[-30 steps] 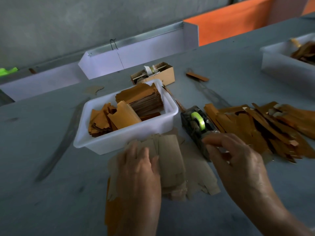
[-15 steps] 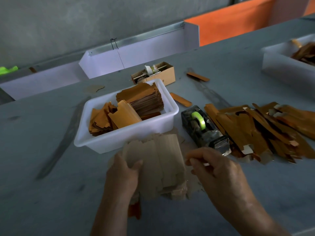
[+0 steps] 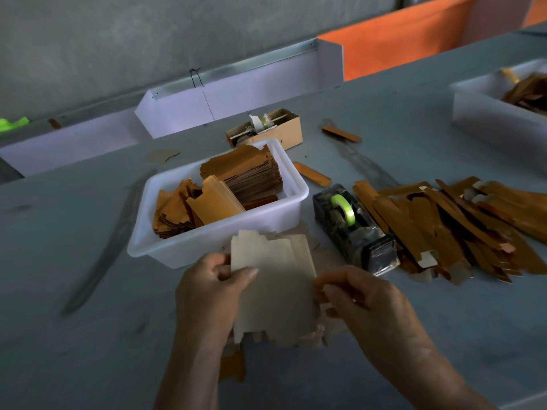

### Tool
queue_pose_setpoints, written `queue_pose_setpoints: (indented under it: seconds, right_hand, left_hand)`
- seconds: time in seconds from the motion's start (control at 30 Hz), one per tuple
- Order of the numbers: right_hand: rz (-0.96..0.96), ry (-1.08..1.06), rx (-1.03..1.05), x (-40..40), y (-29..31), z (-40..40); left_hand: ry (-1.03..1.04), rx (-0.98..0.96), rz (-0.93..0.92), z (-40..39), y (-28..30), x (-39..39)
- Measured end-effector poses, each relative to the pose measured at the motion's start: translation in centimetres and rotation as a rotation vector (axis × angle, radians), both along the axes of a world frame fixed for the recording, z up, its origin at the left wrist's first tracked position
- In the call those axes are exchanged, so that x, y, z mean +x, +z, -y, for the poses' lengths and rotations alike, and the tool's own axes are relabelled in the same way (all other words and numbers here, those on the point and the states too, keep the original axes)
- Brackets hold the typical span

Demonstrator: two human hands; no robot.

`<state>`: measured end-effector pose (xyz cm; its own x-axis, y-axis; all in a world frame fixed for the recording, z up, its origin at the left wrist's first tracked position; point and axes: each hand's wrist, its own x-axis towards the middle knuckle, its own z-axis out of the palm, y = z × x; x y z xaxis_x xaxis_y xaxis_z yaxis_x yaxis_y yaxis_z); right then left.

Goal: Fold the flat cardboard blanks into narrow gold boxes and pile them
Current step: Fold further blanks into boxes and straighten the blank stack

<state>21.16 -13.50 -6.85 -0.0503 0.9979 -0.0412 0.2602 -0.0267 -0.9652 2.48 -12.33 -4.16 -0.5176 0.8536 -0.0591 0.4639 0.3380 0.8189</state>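
Above the desk [image 3: 88, 350] we pinch one flat blank [image 3: 275, 288] between left hand [image 3: 207, 291] and right hand [image 3: 364, 303]; folding its creases likely comes next.

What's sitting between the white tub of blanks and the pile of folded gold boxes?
In the head view, a tape dispenser with a green roll stands between the white tub and the pile of gold boxes.

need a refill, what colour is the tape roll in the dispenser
Bright lime green tape roll, clearest in the head view.
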Motion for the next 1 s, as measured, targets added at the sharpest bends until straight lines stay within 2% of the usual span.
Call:
queue_pose_setpoints:
  seconds: [0.13,0.27,0.43,0.57,0.7,0.8,1.0]
  right_hand:
    - [-0.067,0.006,-0.038,-0.4,0.3,-0.1]
    - [-0.045,0.011,-0.061,-0.9,0.1,0.2]
    - [0.0,-0.073,-0.018,-0.3,-0.1,-0.1]
    - [-0.311,0.02,-0.134,-0.3,0.5,0.1]
    - [-0.507,0.027,-0.245,-0.8,0.8,0.0]
    - [-0.584,0.003,-0.284,-0.9,0.7,-0.2]
    - [-0.569,-0.029,-0.263,-1.0,0.2,-0.3]
  left_hand:
    - [-0.117,-0.003,-0.169,0.1,0.5,0.9]
    - [-0.12,0.05,-0.285,0.2,1.1,1.3]
    - [-0.086,0.155,-0.043,0.8,2.3,1.6]
    - [-0.151,0.094,0.319,1.0,2.5,2.5]
    - [-0.214,0.055,0.453,1.1,2.2,3.8]
    - [-0.251,-0.012,0.482,1.3,1.7,4.4]
    - [-0.185,0.021,0.318,1.1,0.6,5.0]
